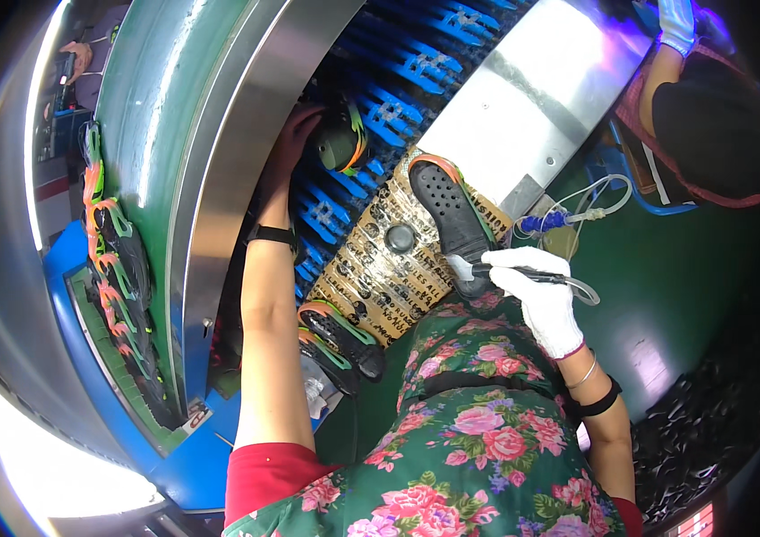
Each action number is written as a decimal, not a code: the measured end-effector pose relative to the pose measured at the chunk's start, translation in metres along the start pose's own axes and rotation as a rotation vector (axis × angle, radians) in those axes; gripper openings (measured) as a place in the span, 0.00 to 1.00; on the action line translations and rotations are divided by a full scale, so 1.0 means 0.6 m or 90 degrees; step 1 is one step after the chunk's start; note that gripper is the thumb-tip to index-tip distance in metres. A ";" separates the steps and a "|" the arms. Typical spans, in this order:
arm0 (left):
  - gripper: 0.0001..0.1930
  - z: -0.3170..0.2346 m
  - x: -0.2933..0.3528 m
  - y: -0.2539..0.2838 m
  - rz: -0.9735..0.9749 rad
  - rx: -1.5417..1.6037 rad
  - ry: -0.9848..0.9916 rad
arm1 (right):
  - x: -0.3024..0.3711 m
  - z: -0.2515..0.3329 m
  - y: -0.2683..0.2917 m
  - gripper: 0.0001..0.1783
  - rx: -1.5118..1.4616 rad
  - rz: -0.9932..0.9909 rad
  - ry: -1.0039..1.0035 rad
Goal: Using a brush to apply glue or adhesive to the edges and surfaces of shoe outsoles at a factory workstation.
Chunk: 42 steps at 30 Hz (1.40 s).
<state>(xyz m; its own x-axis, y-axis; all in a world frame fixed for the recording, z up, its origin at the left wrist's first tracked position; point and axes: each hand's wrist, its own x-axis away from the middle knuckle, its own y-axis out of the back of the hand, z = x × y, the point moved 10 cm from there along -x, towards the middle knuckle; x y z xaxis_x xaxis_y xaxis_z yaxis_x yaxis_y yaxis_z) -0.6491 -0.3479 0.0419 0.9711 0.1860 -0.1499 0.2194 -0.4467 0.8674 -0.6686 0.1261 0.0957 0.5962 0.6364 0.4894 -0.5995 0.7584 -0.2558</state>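
Observation:
A black clog [443, 201] with a perforated footbed and orange and green trim lies on the cardboard-covered shelf, its heel end towards me. My right hand [537, 291], in a white glove, closes around a black pen-shaped tool [523, 270] with a clear tube trailing from it. The tool's tip meets the clog near a whitish patch on the heel. My bare left hand [295, 134] reaches into shadow under the metal hood. Its fingers curl at the side of another dark clog [341, 143] with green and orange trim; part of that hand is dim.
Blue slatted conveyor [389, 116] runs beside the taped cardboard [371, 255]. More clogs [340, 338] rest at its near end, and several hang in a row [116, 268] at left. A metal plate [523, 98] slopes beyond. A co-worker's gloved hand [676, 25] shows top right.

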 end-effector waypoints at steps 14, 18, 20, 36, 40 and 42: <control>0.11 0.056 -0.092 -0.064 0.173 0.158 0.162 | -0.027 0.013 0.010 0.13 0.005 0.002 0.006; 0.12 0.071 -0.087 -0.067 0.222 0.205 0.216 | -0.030 0.011 0.016 0.12 -0.004 0.002 -0.004; 0.13 0.058 -0.091 -0.064 0.231 0.183 0.227 | -0.030 0.014 0.014 0.12 -0.007 0.008 -0.011; 0.27 -0.483 -0.130 0.275 -0.118 0.248 0.034 | -0.026 0.084 -0.018 0.11 -0.094 0.072 0.075; 0.34 -0.405 -0.237 0.366 -0.268 0.081 0.120 | -0.016 0.075 -0.018 0.11 -0.143 0.089 0.068; 0.39 -0.312 -0.272 0.410 -0.284 -0.095 0.164 | -0.005 0.081 -0.031 0.11 -0.150 0.110 0.068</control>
<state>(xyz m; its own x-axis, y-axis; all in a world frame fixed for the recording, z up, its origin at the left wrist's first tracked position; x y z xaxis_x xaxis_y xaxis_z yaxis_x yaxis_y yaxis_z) -0.7710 -0.3241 0.3688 0.7278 0.5460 -0.4150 0.5717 -0.1489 0.8068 -0.6853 0.1033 0.1392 0.5560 0.7609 0.3345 -0.5645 0.6410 -0.5200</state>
